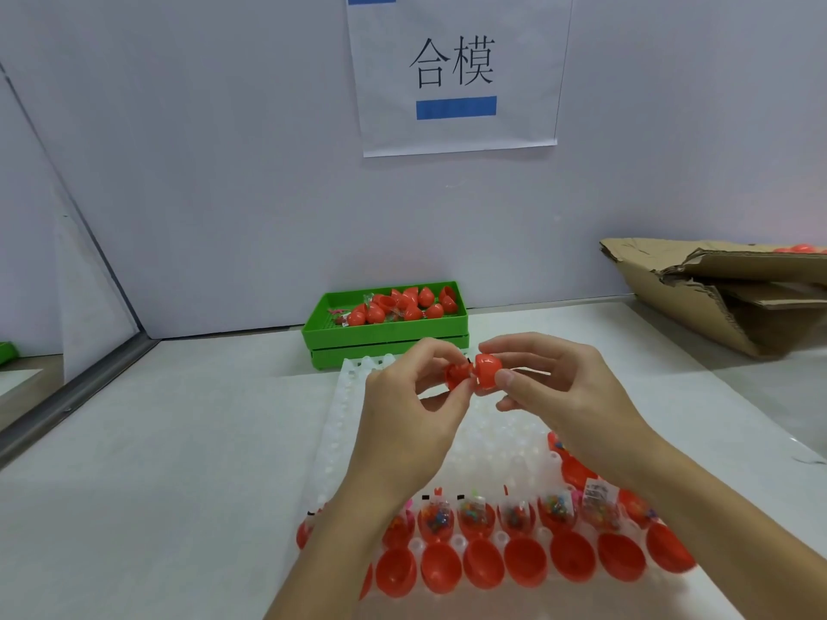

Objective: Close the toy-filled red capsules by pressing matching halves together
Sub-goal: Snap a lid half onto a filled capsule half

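Note:
My left hand pinches a toy-filled red capsule half above the white holder tray. My right hand pinches the matching red dome half right beside it, the two halves touching at their rims. Near the tray's front edge stands a row of several red halves holding small bagged toys. In front of them lies a row of several empty red halves.
A green tray with several closed red capsules sits at the back by the wall. A torn cardboard box lies at the right. A paper sign hangs on the wall. A metal rail borders the left.

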The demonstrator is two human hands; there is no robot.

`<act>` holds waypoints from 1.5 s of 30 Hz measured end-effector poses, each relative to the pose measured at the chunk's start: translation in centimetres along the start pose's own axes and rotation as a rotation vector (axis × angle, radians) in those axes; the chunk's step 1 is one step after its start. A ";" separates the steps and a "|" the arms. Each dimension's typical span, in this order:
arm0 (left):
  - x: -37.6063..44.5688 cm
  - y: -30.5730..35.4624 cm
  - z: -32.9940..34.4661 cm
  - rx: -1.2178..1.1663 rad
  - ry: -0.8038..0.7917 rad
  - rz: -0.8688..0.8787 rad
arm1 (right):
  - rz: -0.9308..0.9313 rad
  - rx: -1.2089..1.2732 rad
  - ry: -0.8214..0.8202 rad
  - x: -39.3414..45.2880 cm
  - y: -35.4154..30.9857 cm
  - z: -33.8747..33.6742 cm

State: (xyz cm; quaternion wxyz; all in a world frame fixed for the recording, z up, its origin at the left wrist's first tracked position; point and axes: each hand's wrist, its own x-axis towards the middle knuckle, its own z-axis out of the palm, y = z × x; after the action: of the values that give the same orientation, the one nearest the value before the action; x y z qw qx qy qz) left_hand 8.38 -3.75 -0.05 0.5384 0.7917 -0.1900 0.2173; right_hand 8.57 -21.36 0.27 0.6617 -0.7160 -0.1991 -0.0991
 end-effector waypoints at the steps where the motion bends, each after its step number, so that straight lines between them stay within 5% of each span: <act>1: 0.0 0.0 0.0 -0.002 0.005 0.001 | -0.007 -0.008 -0.001 0.0 0.0 0.1; 27: -0.1 0.3 -0.1 0.080 -0.020 0.134 | -0.071 -0.051 0.094 0.0 0.3 0.3; 45: 0.4 0.7 -0.7 -0.255 -0.061 -0.070 | -0.094 -0.071 0.054 -0.3 -0.2 0.3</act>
State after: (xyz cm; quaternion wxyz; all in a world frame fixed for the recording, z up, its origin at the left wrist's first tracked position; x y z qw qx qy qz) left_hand 8.21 -3.33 0.92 0.6359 0.7293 -0.2044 0.1483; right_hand 8.18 -21.14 0.35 0.6357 -0.7259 -0.2108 -0.1564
